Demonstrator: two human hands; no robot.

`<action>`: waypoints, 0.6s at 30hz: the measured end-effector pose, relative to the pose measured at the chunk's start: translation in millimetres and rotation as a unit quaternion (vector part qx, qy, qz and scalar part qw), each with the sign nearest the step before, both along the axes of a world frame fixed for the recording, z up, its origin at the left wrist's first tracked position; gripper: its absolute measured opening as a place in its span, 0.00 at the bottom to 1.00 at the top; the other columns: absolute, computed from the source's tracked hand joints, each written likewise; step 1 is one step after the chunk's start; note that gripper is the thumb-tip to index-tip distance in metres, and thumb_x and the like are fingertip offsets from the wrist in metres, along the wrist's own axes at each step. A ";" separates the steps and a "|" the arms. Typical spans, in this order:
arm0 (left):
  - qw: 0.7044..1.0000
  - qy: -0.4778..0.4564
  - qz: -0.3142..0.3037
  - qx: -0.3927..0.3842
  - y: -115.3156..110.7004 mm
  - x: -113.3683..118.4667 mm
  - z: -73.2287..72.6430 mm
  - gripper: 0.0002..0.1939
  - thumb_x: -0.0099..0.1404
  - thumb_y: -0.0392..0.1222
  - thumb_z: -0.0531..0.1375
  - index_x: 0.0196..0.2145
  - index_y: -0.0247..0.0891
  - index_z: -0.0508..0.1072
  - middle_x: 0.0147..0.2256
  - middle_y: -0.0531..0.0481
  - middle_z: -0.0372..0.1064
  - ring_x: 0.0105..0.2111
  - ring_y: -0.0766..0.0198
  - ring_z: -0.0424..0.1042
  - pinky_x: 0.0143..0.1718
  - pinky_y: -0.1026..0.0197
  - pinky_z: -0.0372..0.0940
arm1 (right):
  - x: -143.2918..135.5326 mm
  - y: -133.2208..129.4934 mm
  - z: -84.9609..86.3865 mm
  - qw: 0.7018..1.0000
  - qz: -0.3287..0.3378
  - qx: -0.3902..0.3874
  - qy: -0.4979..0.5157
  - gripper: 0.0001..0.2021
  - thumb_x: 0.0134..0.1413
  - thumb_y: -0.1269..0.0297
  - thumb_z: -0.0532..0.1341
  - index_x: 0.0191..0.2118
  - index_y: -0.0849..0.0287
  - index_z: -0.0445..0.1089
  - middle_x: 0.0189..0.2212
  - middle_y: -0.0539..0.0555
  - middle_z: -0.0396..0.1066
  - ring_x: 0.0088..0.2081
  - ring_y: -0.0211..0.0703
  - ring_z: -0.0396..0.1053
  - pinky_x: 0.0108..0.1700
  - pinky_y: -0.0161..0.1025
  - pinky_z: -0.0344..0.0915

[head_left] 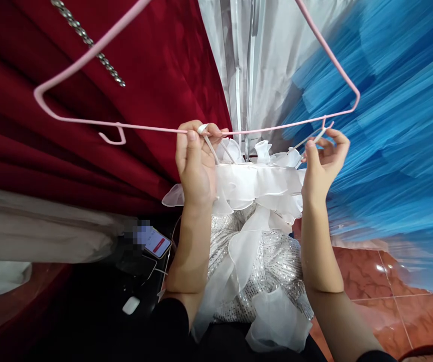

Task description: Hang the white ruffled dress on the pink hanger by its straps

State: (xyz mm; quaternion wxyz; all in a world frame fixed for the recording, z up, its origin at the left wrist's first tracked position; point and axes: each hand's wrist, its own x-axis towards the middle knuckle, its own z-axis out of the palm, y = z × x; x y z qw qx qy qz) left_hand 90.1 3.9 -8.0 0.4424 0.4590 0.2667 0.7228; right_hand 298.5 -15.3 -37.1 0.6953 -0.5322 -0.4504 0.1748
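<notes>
Pinching a thin white strap [211, 149], L hand [197, 163] is clamping the slim pink plastic hanger [144, 127] at its lower edge; R hand [324, 161] is pinching a 2nd white strap [319, 136] nr its R corner; white-ruffled silver-sequin dress [256, 246] is lying btwn forearms.

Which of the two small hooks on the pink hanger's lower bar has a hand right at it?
The hook on the right side: the right hand pinches a white strap beside it. The left-side hook has neither at it.
</notes>
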 end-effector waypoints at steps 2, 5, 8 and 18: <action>1.000 0.007 0.009 -0.006 0.6 0.4 -0.7 0.13 0.70 0.55 0.54 0.36 0.44 0.64 0.37 0.49 0.66 0.45 0.58 0.72 0.57 0.52 0.65 | 4.9 4.4 -2.6 0.999 0.032 -0.027 0.030 0.12 0.55 0.58 0.63 0.43 0.55 0.66 0.33 0.48 0.67 0.29 0.30 0.63 0.30 0.33 0.61; 0.999 0.021 0.023 -0.015 1.3 -0.6 -1.1 0.14 0.70 0.56 0.53 0.35 0.44 0.64 0.37 0.49 0.66 0.45 0.59 0.72 0.58 0.52 0.66 | 4.9 4.3 0.4 0.998 0.019 -0.020 0.054 0.11 0.54 0.55 0.64 0.32 0.58 0.68 0.24 0.45 0.63 0.23 0.28 0.59 0.26 0.32 0.57; 0.999 0.025 0.020 -0.010 3.0 -3.4 -1.4 0.14 0.70 0.57 0.53 0.35 0.44 0.65 0.37 0.49 0.66 0.45 0.59 0.71 0.57 0.52 0.66 | 6.2 0.3 10.3 0.997 -0.006 0.020 0.081 0.10 0.53 0.58 0.65 0.29 0.58 0.69 0.22 0.44 0.62 0.20 0.27 0.56 0.22 0.32 0.53; 0.995 -0.075 -0.053 0.041 6.6 -8.8 -2.4 0.08 0.72 0.44 0.54 0.36 0.40 0.68 0.33 0.50 0.67 0.39 0.64 0.73 0.53 0.58 0.69 | 40.2 17.2 32.3 0.978 -0.034 0.078 0.189 0.15 0.43 0.72 0.62 0.40 0.61 0.76 0.33 0.51 0.76 0.21 0.26 0.61 0.22 0.29 0.57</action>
